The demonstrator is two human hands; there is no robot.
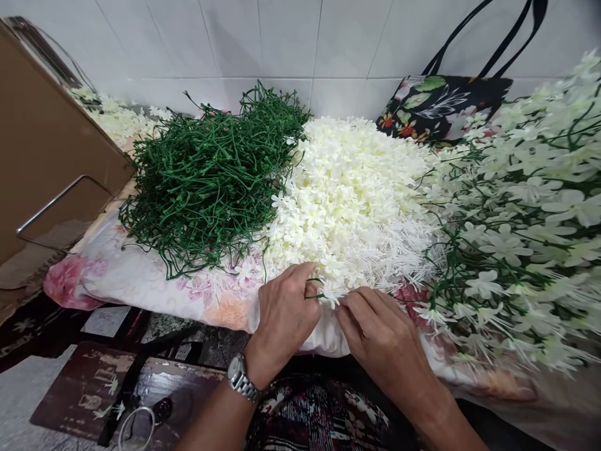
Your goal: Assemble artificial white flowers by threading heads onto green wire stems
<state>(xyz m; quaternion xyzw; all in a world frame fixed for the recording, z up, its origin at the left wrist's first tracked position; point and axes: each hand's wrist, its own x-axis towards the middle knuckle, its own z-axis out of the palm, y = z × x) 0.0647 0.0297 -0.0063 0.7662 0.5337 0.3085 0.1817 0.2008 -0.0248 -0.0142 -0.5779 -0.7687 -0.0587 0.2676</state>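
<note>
My left hand [288,313], with a metal watch [241,378] on its wrist, is closed around a green plastic stem [315,282] at the table's front edge. Between my two hands a small white artificial flower [331,294] shows at the stem. The fingertips of my right hand [375,326] are pinched together at this flower's right side, and they partly hide what they grip. Just beyond my hands lies a heap of loose white blossoms [347,181]. Thin white stamen pieces [399,250] are piled in front of it, near my right hand.
Left of the blossoms rises a tangled pile of green stems [211,169]. Assembled white flower sprays [516,244] crowd the right side. A black floral bag [446,106] leans on the tiled wall. A brown cardboard box [51,131] stands at left, above a dark wooden stool [84,394].
</note>
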